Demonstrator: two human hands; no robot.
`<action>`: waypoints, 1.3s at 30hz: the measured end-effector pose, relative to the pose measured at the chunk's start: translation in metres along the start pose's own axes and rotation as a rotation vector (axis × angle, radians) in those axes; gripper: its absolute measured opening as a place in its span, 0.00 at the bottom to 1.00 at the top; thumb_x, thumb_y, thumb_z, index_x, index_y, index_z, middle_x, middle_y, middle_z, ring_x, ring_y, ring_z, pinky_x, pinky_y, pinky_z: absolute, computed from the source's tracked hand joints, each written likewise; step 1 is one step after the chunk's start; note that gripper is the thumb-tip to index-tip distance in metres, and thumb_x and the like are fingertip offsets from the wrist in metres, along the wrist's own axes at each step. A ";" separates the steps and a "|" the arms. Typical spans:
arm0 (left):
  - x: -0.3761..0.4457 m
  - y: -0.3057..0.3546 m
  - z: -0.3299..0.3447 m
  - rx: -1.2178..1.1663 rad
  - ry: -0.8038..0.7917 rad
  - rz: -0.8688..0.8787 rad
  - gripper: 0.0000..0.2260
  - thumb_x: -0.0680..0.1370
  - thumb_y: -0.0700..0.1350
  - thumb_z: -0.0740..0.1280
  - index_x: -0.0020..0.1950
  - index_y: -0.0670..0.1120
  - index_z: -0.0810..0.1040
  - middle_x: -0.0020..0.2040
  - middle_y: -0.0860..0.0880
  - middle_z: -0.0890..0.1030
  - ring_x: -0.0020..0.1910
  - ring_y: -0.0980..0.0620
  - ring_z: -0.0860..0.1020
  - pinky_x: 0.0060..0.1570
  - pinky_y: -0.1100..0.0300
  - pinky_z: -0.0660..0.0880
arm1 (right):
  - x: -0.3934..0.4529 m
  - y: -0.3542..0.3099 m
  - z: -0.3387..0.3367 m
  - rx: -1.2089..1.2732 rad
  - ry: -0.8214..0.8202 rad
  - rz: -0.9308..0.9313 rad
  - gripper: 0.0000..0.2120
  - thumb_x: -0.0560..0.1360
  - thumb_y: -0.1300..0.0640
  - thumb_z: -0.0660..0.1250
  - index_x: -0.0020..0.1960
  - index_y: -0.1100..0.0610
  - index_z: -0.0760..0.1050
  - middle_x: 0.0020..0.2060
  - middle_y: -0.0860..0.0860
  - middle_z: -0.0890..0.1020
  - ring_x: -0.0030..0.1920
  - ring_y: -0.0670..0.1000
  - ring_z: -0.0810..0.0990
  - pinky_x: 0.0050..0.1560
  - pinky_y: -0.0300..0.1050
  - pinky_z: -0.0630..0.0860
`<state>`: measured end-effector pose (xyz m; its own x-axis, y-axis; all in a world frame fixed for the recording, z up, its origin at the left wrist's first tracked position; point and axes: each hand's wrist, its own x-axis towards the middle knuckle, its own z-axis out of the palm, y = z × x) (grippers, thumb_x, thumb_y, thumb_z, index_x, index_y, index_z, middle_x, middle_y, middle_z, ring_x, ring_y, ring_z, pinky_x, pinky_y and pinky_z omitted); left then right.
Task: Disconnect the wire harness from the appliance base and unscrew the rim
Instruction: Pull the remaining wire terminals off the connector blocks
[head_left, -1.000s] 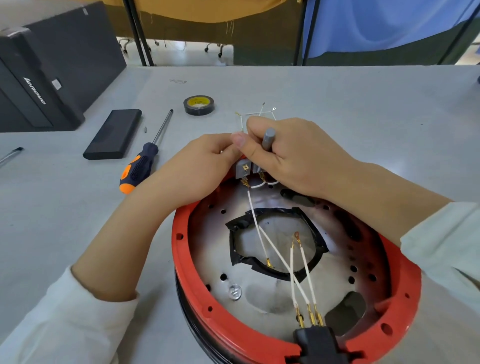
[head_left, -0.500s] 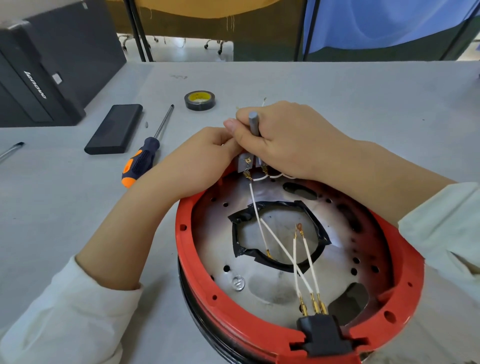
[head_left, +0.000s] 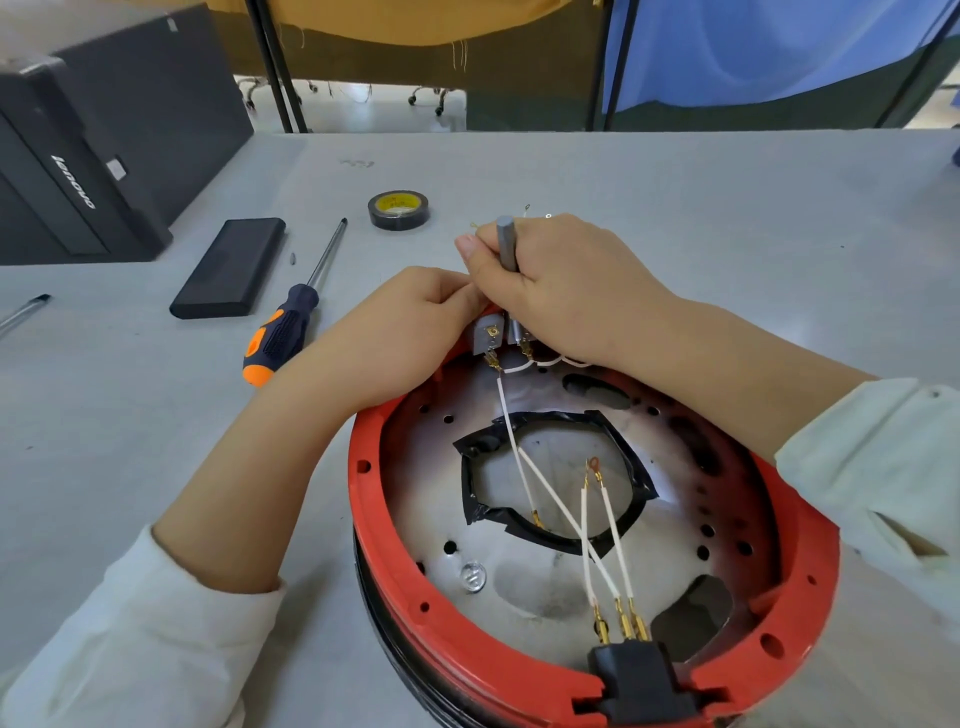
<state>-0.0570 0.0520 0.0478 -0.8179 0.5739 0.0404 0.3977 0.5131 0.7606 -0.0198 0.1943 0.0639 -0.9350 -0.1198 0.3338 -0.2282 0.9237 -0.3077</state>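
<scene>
At the red rim's (head_left: 395, 577) far edge, the right hand (head_left: 561, 296) grips a grey tool (head_left: 506, 249) while the left hand (head_left: 400, 332) pinches the terminal block (head_left: 488, 335): harness disconnection is underway, needing firm terminal release next.

Far edge of the red rim (head_left: 387, 566) is blocked: both hands (head_left: 470, 312) bunched there over the gray terminal block (head_left: 488, 335). White wires (head_left: 561, 512) cross the middle of the base, black plug (head_left: 636, 678) sits in the near edge. Left desk (head_left: 130, 415) holds screwdriver (head_left: 291, 322), black slab (head_left: 231, 267), tape roll (head_left: 399, 209); right side open.

"lenovo" on black PC case (head_left: 104, 156)
</scene>
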 end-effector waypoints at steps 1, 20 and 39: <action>0.000 0.000 0.000 -0.001 -0.003 -0.001 0.19 0.82 0.52 0.55 0.53 0.39 0.78 0.44 0.41 0.77 0.42 0.53 0.69 0.39 0.60 0.65 | 0.001 0.000 0.000 -0.004 -0.002 0.008 0.21 0.81 0.45 0.50 0.31 0.50 0.59 0.26 0.46 0.68 0.29 0.43 0.68 0.30 0.39 0.58; -0.002 0.002 0.000 0.018 0.019 0.016 0.22 0.81 0.54 0.55 0.49 0.37 0.77 0.33 0.47 0.72 0.30 0.56 0.65 0.27 0.64 0.62 | -0.013 -0.001 0.000 -0.011 0.084 -0.119 0.18 0.81 0.47 0.52 0.34 0.51 0.59 0.25 0.46 0.65 0.29 0.51 0.65 0.35 0.45 0.62; 0.002 -0.002 0.001 0.049 0.017 0.008 0.20 0.81 0.52 0.55 0.52 0.38 0.78 0.46 0.35 0.79 0.39 0.54 0.69 0.34 0.61 0.61 | 0.007 0.001 0.000 0.070 -0.023 -0.006 0.21 0.81 0.47 0.52 0.31 0.51 0.62 0.27 0.48 0.70 0.30 0.46 0.69 0.34 0.46 0.64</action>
<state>-0.0590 0.0520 0.0456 -0.8212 0.5677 0.0580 0.4242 0.5394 0.7274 -0.0261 0.1949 0.0659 -0.9393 -0.1342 0.3157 -0.2513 0.8955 -0.3673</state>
